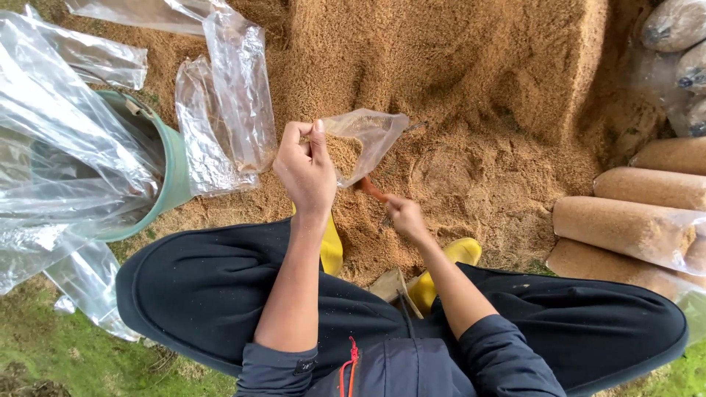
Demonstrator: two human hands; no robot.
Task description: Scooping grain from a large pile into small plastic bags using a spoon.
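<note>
Step in hand: filling. A small clear plastic bag [365,140] is being loaded with sawdust-like brown material from the heap [471,81]; judged from the small charge already lying in the bag's lower part, the fill is at an early stage.
Left hand [305,170]: raised above the near edge of the heap, fingers [294,136] curled tight, pinching the rim of the bag and holding its mouth open toward the right.
Right hand [406,217]: lower, just below the bag, fingers closed around an orange-handled tool [371,190]. The working end of the tool is hidden behind the bag; its type cannot be told.
Bag position: suspended in the air over the near edge of the heap, tilted, touching only the left hand.
Heap: covers the ground from the centre to the far edge of the view, with a steep cut face at far right.
Filled bags [632,220]: long packed rolls lie stacked at the right edge of the heap.
Empty bags [228,110]: clear sleeves lie at the left edge of the heap, more draped over a green bucket [173,169].
Next move requires: a steady, open bag mouth and a level carry of each scoop, so that loose material drops inside rather than down the outside of the thin film.
</note>
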